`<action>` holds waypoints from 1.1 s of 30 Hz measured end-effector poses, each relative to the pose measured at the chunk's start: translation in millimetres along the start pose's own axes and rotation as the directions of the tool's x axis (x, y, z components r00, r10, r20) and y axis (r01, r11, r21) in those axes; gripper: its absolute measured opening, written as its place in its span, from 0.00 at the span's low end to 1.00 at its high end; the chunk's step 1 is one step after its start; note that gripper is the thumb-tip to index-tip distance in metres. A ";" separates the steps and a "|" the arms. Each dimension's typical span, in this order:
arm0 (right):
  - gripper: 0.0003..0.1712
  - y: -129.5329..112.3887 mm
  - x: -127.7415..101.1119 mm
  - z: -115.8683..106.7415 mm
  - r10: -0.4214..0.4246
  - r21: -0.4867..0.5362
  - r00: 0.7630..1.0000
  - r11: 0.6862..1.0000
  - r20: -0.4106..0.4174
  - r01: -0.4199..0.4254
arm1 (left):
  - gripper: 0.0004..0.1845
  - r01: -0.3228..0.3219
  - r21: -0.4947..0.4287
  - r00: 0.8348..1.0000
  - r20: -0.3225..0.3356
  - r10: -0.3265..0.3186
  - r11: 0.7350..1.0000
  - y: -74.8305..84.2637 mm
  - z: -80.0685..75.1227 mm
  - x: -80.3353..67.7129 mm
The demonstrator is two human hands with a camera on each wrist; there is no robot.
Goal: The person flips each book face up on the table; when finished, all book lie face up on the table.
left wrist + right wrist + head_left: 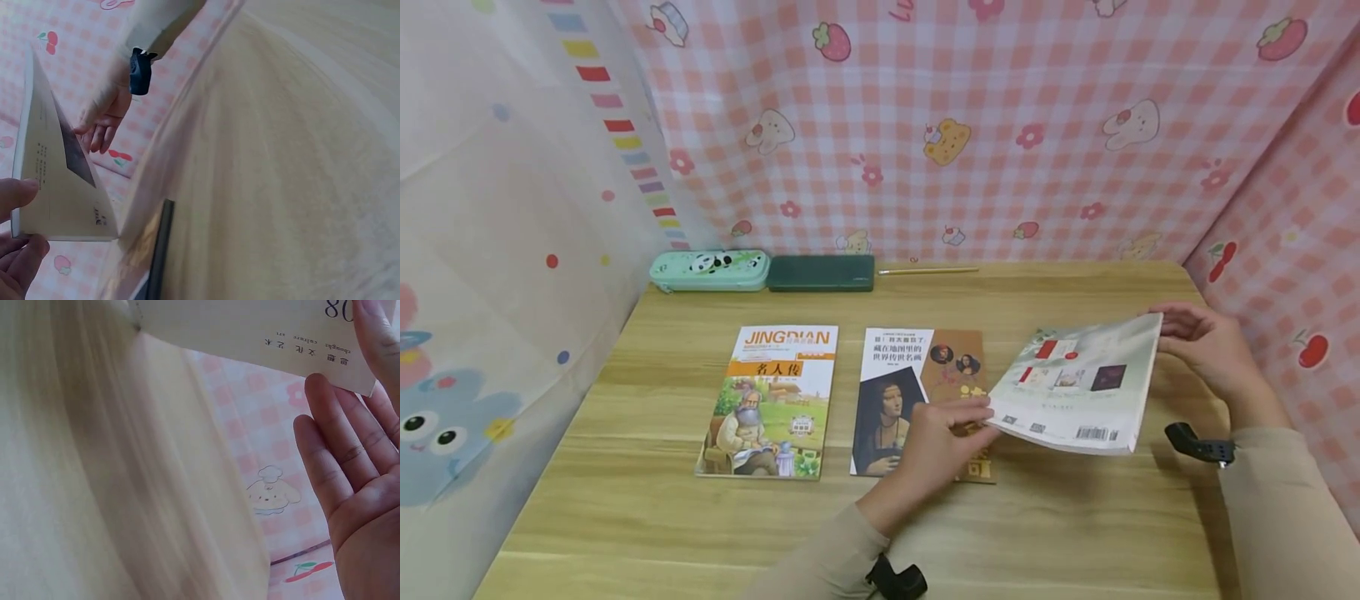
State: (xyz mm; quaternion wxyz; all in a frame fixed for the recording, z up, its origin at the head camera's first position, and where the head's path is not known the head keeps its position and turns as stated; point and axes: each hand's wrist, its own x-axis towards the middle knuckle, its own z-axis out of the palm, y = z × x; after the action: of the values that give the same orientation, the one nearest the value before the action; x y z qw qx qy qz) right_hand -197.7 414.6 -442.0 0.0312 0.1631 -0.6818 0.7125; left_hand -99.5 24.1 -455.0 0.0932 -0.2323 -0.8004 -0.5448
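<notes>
A thin white magazine (1067, 392) is held tilted above the right part of the table, its barcode side facing up. My left hand (936, 433) pinches its near left corner; the left wrist view shows the thumb (22, 192) on one face and fingers below. At the far right corner my right hand (1206, 346) holds the magazine between thumb and fingers, the fingers (340, 431) reaching under the cover (250, 337). Partly behind the left hand lies a book with a painted portrait (887, 400). Further left is a book with a bearded man (767, 400) on its cover.
Along the table's back edge stand a mint panda pencil case (711, 271), a dark green flat case (822, 273) and a thin brush-like stick (928, 270). Pink checked cloth (925, 125) hangs behind and at the right. The wooden table (625, 517) has its left edge by a pale curtain.
</notes>
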 end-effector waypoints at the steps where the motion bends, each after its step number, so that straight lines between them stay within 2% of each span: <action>1: 0.23 -1.9 0.3 0.9 0.006 -0.022 1.000 1.000 -0.017 -0.007 | 0.10 -0.005 -0.009 1.000 -0.004 0.005 1.000 1.0 -1.1 0.5; 6: 0.20 -11.6 3.0 5.5 0.028 -0.067 0.997 0.997 -0.068 -0.033 | 0.11 -0.048 -0.028 0.998 -0.029 0.047 0.998 3.7 -3.6 1.6; 10: 0.19 -20.0 8.5 9.1 -0.003 -0.157 0.995 0.988 -0.103 -0.013 | 0.11 -0.103 0.005 0.994 -0.041 0.103 0.995 3.8 -2.7 1.2; 14: 0.18 -27.9 16.0 15.4 -0.018 -0.298 0.983 0.954 -0.181 -0.038 | 0.11 -0.180 0.034 0.982 -0.054 0.182 0.983 4.4 -0.7 0.7; 19: 0.17 -34.8 22.3 22.0 -0.028 -0.389 0.968 0.918 -0.249 -0.074 | 0.10 -0.247 0.029 0.967 -0.049 0.249 0.968 6.2 1.0 0.1; 24: 0.13 -38.4 24.9 26.3 0.009 -0.458 0.958 0.877 -0.286 -0.144 | 0.10 -0.261 -0.004 0.965 -0.039 0.261 0.965 5.8 2.1 -1.9; 28: 0.12 -38.0 25.5 28.2 0.038 -0.474 0.947 0.858 -0.320 -0.195 | 0.11 -0.262 -0.005 0.964 -0.038 0.262 0.965 4.5 2.8 -4.0; 33: 0.12 -29.6 26.1 28.8 0.020 -0.557 0.940 0.801 -0.340 -0.218 | 0.13 -0.175 -0.057 0.985 -0.002 0.175 0.983 4.7 2.9 -6.4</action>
State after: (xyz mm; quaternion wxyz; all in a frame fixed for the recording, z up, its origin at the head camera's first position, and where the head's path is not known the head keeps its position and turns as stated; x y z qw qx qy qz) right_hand -209.0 383.7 -405.9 0.1435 -0.0149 -0.8630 0.4841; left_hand -91.4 26.4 -454.7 0.1327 -0.3051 -0.7611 -0.5568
